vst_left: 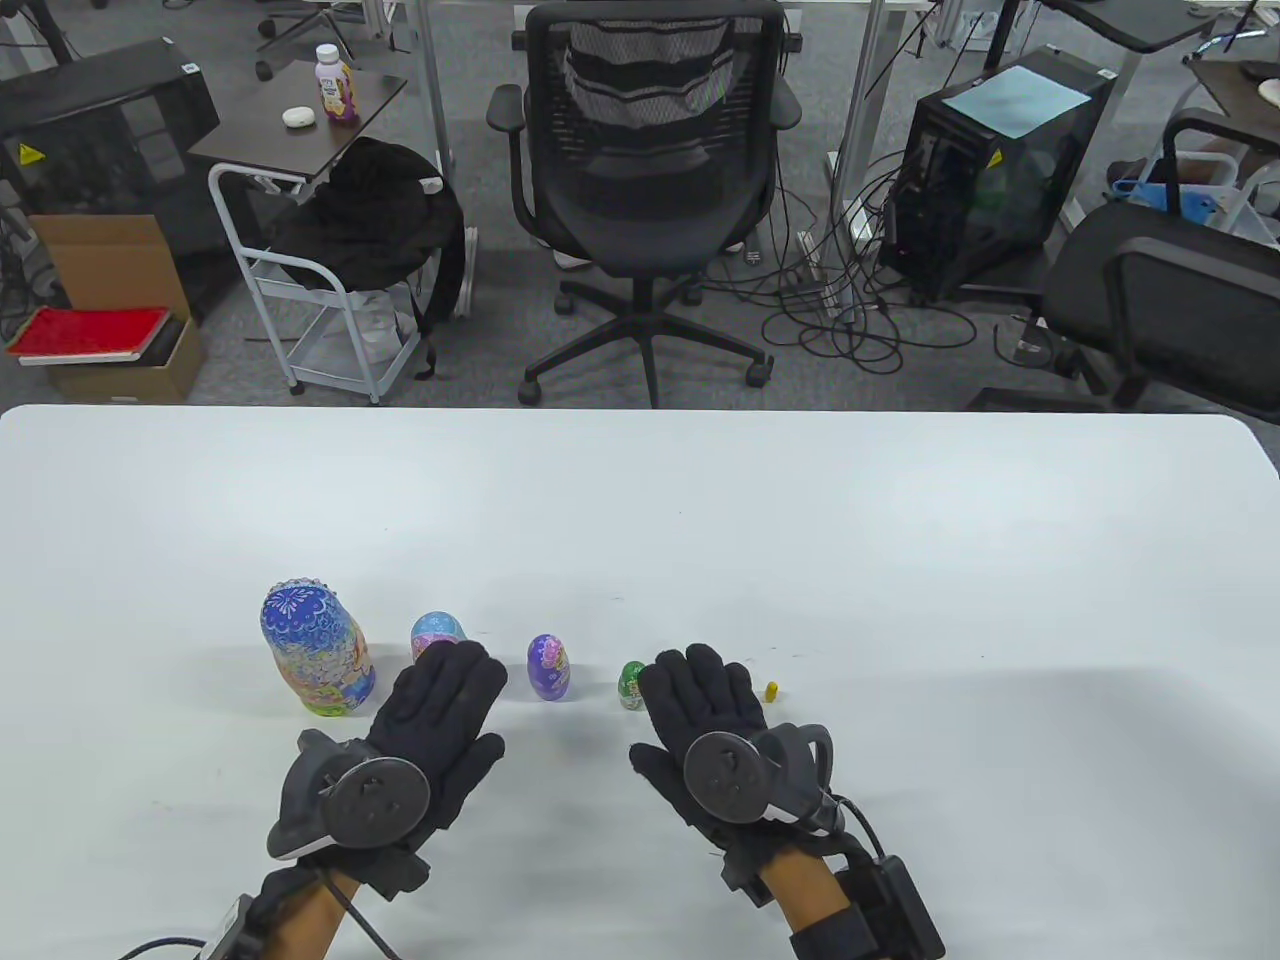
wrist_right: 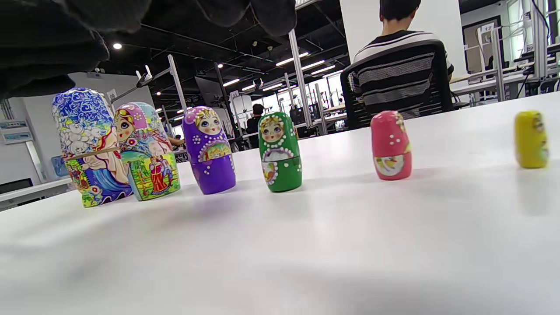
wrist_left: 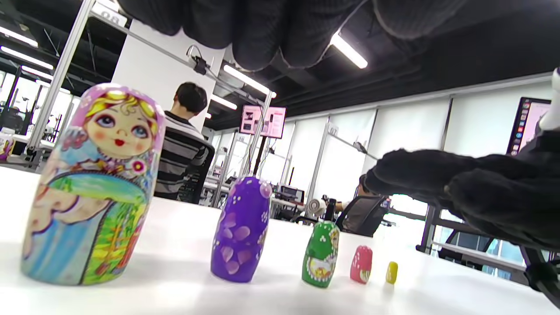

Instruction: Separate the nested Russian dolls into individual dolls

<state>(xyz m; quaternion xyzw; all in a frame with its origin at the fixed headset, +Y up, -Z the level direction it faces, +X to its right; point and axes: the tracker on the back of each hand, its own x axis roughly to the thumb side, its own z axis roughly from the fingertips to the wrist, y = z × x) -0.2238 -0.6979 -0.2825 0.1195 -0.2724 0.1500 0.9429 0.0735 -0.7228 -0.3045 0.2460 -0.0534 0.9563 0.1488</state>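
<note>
Dolls [wrist_right: 280, 151] stand upright in a row of six, all apart, so lift your left hand [vst_left: 425, 720] and right hand [vst_left: 700, 725], both flat and empty, straight clear.

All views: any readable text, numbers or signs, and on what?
"08": tag high on the white pillar, left wrist view.
"07": tag on the partition frame behind, same view.
Bottle label, table view: too small to read.
Yellow warning triangle on the black computer case: symbol only, unreadable.
</note>
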